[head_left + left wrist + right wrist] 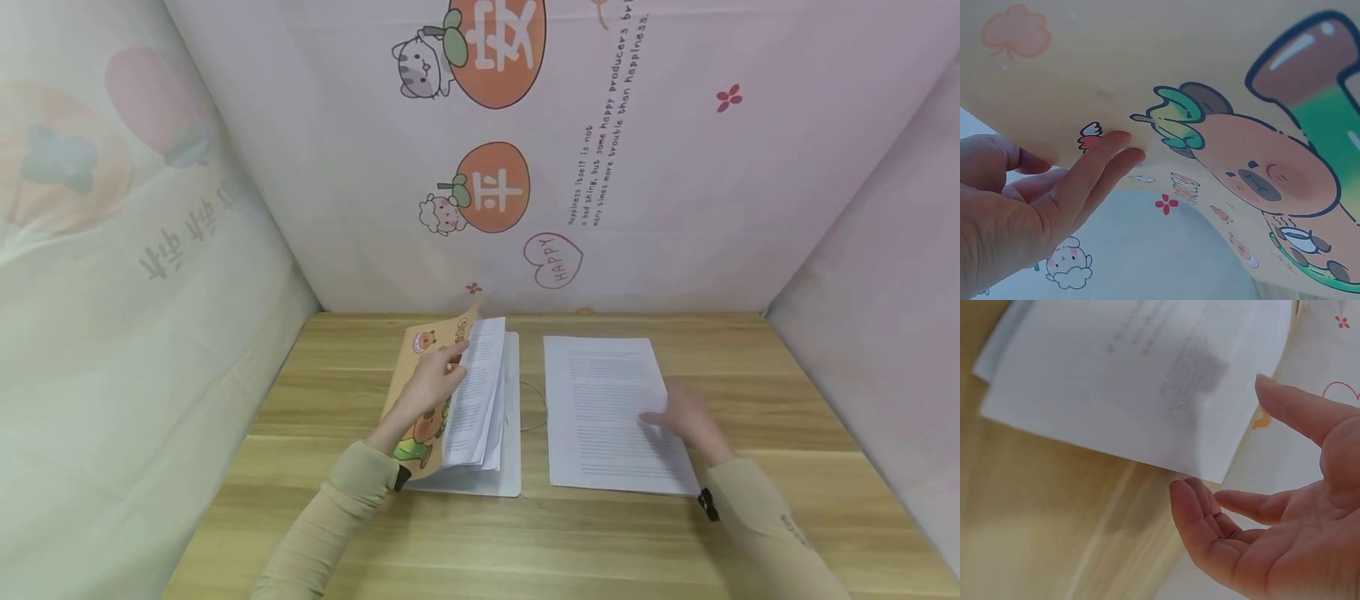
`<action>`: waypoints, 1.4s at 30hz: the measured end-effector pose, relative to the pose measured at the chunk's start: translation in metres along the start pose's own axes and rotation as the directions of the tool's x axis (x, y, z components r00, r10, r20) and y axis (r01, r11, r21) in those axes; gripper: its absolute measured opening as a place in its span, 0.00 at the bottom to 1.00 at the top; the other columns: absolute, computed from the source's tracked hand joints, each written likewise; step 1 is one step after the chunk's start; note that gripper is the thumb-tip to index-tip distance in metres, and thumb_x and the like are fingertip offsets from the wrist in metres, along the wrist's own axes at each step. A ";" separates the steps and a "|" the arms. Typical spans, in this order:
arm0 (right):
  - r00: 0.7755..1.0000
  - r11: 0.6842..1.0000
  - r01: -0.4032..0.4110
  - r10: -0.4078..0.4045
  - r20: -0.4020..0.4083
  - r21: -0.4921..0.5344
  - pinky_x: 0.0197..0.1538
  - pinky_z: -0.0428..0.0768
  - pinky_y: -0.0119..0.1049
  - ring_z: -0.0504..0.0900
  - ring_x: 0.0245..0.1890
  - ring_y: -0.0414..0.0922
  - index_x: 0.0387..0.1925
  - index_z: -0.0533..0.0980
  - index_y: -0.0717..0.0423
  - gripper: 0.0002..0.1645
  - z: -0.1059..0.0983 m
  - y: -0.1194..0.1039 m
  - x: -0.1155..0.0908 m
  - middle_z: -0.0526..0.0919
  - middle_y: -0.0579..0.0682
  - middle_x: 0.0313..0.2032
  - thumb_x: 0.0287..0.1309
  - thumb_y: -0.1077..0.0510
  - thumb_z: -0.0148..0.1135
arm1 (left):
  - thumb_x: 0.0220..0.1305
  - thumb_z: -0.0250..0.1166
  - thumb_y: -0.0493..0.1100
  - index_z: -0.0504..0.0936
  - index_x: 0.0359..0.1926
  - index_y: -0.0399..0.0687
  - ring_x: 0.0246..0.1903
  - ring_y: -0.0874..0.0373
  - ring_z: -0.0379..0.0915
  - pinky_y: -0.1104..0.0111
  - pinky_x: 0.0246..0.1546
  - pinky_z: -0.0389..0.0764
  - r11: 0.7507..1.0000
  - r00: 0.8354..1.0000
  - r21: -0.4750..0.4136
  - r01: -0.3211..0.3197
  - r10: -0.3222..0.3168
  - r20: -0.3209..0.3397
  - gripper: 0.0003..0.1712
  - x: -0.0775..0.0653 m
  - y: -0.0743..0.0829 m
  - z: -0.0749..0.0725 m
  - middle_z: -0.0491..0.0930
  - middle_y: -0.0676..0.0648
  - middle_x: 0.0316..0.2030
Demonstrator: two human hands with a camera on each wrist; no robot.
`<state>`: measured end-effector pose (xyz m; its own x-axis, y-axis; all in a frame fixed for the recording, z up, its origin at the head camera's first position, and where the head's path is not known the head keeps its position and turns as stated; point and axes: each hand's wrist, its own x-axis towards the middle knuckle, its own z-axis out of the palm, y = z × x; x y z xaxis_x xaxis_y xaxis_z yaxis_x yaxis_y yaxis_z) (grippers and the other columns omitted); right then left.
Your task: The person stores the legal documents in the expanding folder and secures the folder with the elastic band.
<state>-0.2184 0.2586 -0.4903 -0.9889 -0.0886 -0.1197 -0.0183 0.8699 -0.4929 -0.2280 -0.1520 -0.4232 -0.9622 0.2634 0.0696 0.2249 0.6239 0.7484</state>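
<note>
On the left of the table lies a folder with an orange-tan cartoon cover (420,421); the cover is partly raised, baring printed sheets (480,396) inside. My left hand (433,379) pinches the cover's free edge, fingers on the printed outside and thumb at the back, as the left wrist view shows. To the right lies a separate stack of printed paper (607,408). Beside its right edge hovers my right hand (686,417), blurred in the head view. In the right wrist view its fingers (1197,519) are loosely bent near the paper's edge, holding nothing.
A thin loop of cord or elastic (536,406) lies between folder and stack. The wooden table (480,550) is bounded by a printed cloth at the back (660,233) and by cloth walls on both sides.
</note>
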 end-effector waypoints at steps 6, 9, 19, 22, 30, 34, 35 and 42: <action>0.998 0.999 -0.049 0.049 0.030 0.004 0.58 0.70 0.69 0.69 0.58 0.76 0.67 0.57 0.78 0.51 0.002 0.001 -0.004 0.67 0.81 0.61 0.50 0.55 0.70 | 0.65 0.53 0.35 0.68 0.70 0.38 0.11 0.66 0.50 0.77 0.11 0.57 1.000 1.000 0.007 0.001 -0.001 -0.006 0.31 0.000 0.003 -0.001 0.75 0.31 0.62; 0.996 0.997 -0.073 0.074 0.048 -0.025 0.56 0.72 0.68 0.71 0.55 0.75 0.65 0.61 0.80 0.49 0.001 0.003 -0.002 0.70 0.81 0.58 0.50 0.53 0.70 | 0.64 0.53 0.35 0.68 0.70 0.38 0.10 0.66 0.49 0.77 0.11 0.57 1.000 1.000 0.018 -0.004 0.004 -0.013 0.31 0.001 0.003 -0.001 0.75 0.32 0.62; 0.986 0.987 -0.157 0.155 0.060 0.028 0.41 0.81 0.56 0.80 0.40 0.64 0.50 0.70 0.83 0.40 -0.002 0.008 -0.001 0.78 0.78 0.45 0.41 0.58 0.74 | 0.65 0.53 0.35 0.68 0.69 0.36 0.11 0.65 0.49 0.77 0.11 0.57 0.999 1.000 0.030 -0.011 0.011 -0.017 0.31 0.000 0.005 0.000 0.75 0.31 0.62; 0.986 0.985 -0.159 0.155 0.066 0.062 0.39 0.82 0.54 0.81 0.39 0.63 0.50 0.71 0.83 0.39 -0.003 0.010 -0.002 0.79 0.78 0.45 0.40 0.59 0.74 | 0.65 0.53 0.35 0.68 0.69 0.37 0.12 0.65 0.49 0.77 0.12 0.57 1.000 1.000 0.030 -0.008 0.009 -0.020 0.31 0.000 0.006 0.000 0.76 0.31 0.61; 0.984 0.984 -0.165 0.160 0.080 0.062 0.42 0.82 0.55 0.80 0.42 0.66 0.51 0.69 0.85 0.40 -0.004 0.008 -0.002 0.77 0.80 0.47 0.41 0.61 0.73 | 0.65 0.53 0.35 0.69 0.69 0.38 0.12 0.65 0.49 0.77 0.12 0.56 1.000 1.000 0.031 -0.003 0.004 -0.024 0.30 -0.001 0.006 -0.001 0.76 0.32 0.61; 0.984 0.985 -0.163 0.158 0.080 0.061 0.40 0.82 0.54 0.81 0.40 0.65 0.50 0.70 0.85 0.39 -0.003 0.008 -0.002 0.78 0.79 0.45 0.40 0.62 0.73 | 0.65 0.53 0.35 0.69 0.69 0.39 0.12 0.65 0.49 0.77 0.12 0.56 1.000 1.000 0.029 -0.002 0.003 -0.023 0.30 -0.001 0.006 0.000 0.76 0.32 0.62; 0.985 0.986 -0.159 0.154 0.079 0.059 0.40 0.82 0.54 0.81 0.40 0.65 0.50 0.70 0.85 0.39 -0.003 0.008 -0.001 0.78 0.79 0.45 0.39 0.62 0.73 | 0.65 0.53 0.35 0.69 0.69 0.39 0.12 0.65 0.49 0.77 0.12 0.56 1.000 1.000 0.029 -0.001 0.001 -0.022 0.30 -0.001 0.006 0.000 0.76 0.32 0.62; 0.987 0.988 -0.145 0.142 0.078 0.047 0.46 0.80 0.59 0.80 0.43 0.69 0.54 0.67 0.85 0.44 0.000 0.009 0.003 0.76 0.81 0.48 0.38 0.62 0.74 | 0.65 0.54 0.35 0.69 0.69 0.37 0.12 0.65 0.49 0.77 0.11 0.56 1.000 1.000 0.019 0.001 -0.001 -0.022 0.30 -0.002 0.004 0.000 0.75 0.31 0.62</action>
<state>-0.2212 0.2660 -0.4954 -0.9669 -0.0022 -0.2551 0.1327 0.8498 -0.5101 -0.2252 -0.1496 -0.4206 -0.9654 0.2468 0.0836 0.2268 0.6379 0.7360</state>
